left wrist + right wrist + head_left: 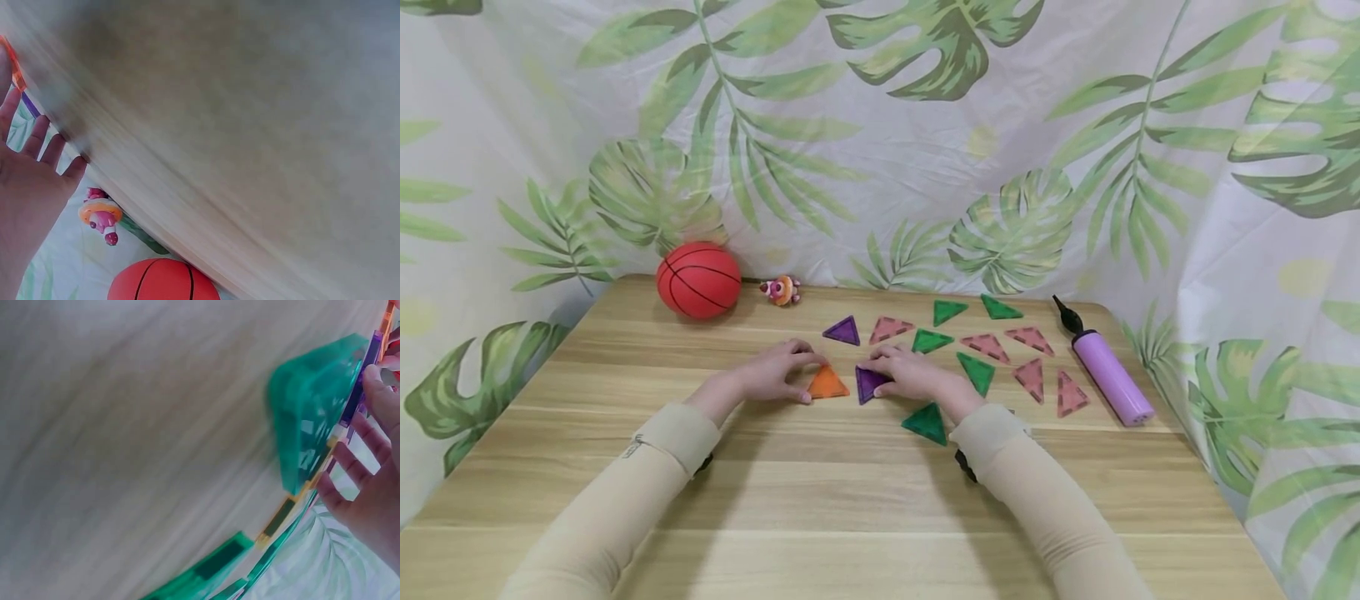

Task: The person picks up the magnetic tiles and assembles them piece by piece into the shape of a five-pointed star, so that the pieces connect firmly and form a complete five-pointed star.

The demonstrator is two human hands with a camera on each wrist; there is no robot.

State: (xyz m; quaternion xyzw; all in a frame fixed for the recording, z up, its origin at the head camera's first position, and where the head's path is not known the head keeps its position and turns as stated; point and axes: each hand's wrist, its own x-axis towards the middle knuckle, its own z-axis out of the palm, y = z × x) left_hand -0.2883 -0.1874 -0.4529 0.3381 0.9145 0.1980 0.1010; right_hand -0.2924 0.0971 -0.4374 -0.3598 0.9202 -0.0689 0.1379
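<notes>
My left hand (778, 372) pinches an orange triangular magnetic tile (829, 383) between thumb and index finger, flat on the wooden table (820, 500). Just to its right, a purple triangular tile (868, 383) is pinched by my right hand (913, 375), whose fingers partly cover it. A small gap separates the two tiles. Past the left hand, another purple triangle (842, 331) lies flat. A green triangle (927, 423) rests below the right wrist. In the right wrist view, a yellow-orange-edged tile (277, 520) shows near the right hand, with the held purple tile (362, 387) beyond it.
Several green tiles (977, 372) and pink tiles (985, 347) are spread over the right side. A purple hand pump (1111, 375) with a black nozzle lies at the right edge. At the back left are a red basketball (699, 281) and a small toy figure (782, 290). Leaf-patterned cloth (895, 167) hangs behind.
</notes>
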